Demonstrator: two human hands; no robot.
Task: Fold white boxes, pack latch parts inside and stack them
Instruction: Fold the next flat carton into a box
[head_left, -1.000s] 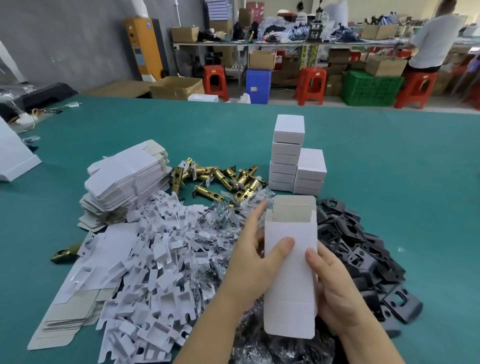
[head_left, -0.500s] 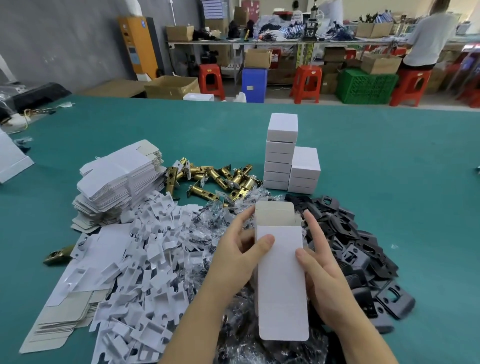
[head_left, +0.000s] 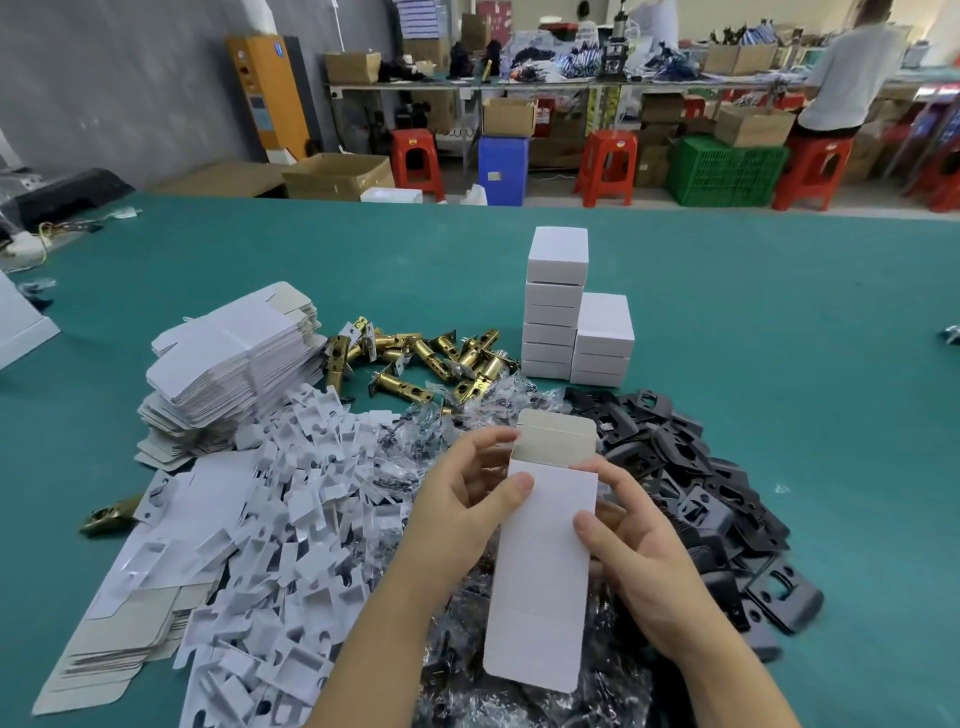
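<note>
You hold the box (head_left: 545, 561) in both hands, up above the piles and close to your body. Your left hand (head_left: 467, 499) pinches its left edge, thumb on the front and fingers curled behind near the open top. Your right hand (head_left: 644, 561) pinches the right edge the same way, thumb on the front. The box looks only half opened, and its top flap (head_left: 558, 436) stands up with the grey inside showing. If you squeeze too hard, the thin card can bend in the wrong place and the box may not close well. If you push the flap in crooked, it can crumple or tear. If your grip slips, the box can drop into the clear bags (head_left: 467, 431) under it and get lost in the mess. The brass latches (head_left: 415, 358) lie farther away, past the white inserts (head_left: 291, 499), so a long reach with your arm could knock those around. The black plates (head_left: 691, 488) sit just to your right. The stack (head_left: 558, 312) of done boxes stands tall behind them, and a bump could tip it over on the green table (head_left: 779, 312).
</note>
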